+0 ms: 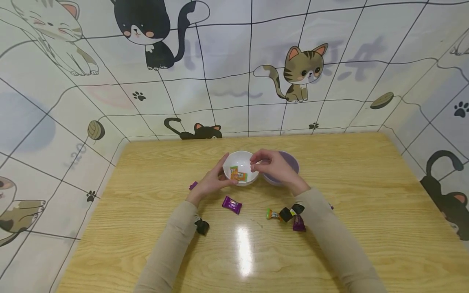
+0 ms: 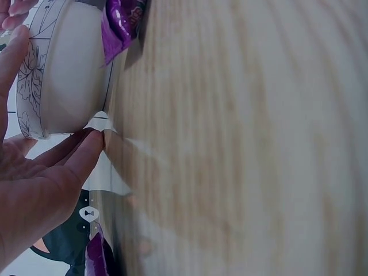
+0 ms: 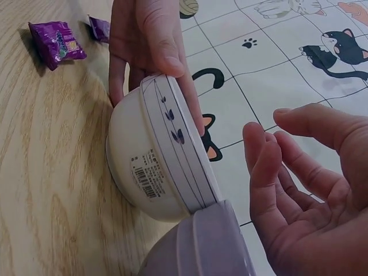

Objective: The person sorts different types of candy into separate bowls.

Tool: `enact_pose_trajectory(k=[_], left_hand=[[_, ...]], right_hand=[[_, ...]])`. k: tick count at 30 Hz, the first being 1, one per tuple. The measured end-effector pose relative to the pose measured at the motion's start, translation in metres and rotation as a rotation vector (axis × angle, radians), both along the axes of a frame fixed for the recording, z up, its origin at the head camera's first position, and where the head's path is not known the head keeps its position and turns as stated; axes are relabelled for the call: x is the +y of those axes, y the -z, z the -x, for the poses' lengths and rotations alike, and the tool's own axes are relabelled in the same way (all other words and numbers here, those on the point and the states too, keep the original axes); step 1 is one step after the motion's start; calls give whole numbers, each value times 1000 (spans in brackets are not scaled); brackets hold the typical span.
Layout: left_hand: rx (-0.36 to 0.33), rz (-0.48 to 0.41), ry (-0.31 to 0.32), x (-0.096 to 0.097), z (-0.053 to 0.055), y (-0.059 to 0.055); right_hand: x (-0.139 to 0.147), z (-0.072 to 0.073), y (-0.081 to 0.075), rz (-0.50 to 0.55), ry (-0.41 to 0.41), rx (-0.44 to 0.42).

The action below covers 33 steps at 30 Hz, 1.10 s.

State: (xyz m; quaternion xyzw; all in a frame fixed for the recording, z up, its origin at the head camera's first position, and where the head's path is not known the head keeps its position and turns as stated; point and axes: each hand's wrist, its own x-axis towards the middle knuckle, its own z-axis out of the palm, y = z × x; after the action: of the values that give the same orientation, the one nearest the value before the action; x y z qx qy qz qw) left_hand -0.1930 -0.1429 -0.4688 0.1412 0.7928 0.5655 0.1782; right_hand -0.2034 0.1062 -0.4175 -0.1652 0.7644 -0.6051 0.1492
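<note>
A white bowl (image 1: 242, 158) with a thin leaf pattern round its outside stands on the table. My left hand (image 1: 211, 180) grips it from the left, thumb at the rim and fingers along the side. Inside lie two small sweets (image 1: 239, 176) in orange and green wrappers. Over the bowl's right edge hovers my right hand (image 1: 275, 164); in the right wrist view its thumb and loosely bent fingers are apart, with nothing visible between them. A purple bowl (image 1: 292, 161) touches the white one on the right, partly hidden under the right hand.
A purple-wrapped sweet (image 1: 232, 204) lies in front of the white bowl, and another purple one (image 1: 193, 185) beside the left wrist. By the right forearm are an orange sweet (image 1: 272, 214) and a purple sweet (image 1: 298, 223). A cat-patterned sheet (image 1: 227, 93) rises behind the wooden table.
</note>
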Motion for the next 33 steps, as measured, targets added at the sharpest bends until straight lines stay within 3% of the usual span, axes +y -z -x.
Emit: enact_pose_trajectory(k=[12,28,33], left_hand=[[2,24,-17,1,0,0],[-1,17,-20,2,-1,0],[5,8,-10,2,-2,-1]], right_hand=[[15,-10,0,-29,29,7],[35,-29,9,78,-1,-18],[41,-36,12,55,28,-5]])
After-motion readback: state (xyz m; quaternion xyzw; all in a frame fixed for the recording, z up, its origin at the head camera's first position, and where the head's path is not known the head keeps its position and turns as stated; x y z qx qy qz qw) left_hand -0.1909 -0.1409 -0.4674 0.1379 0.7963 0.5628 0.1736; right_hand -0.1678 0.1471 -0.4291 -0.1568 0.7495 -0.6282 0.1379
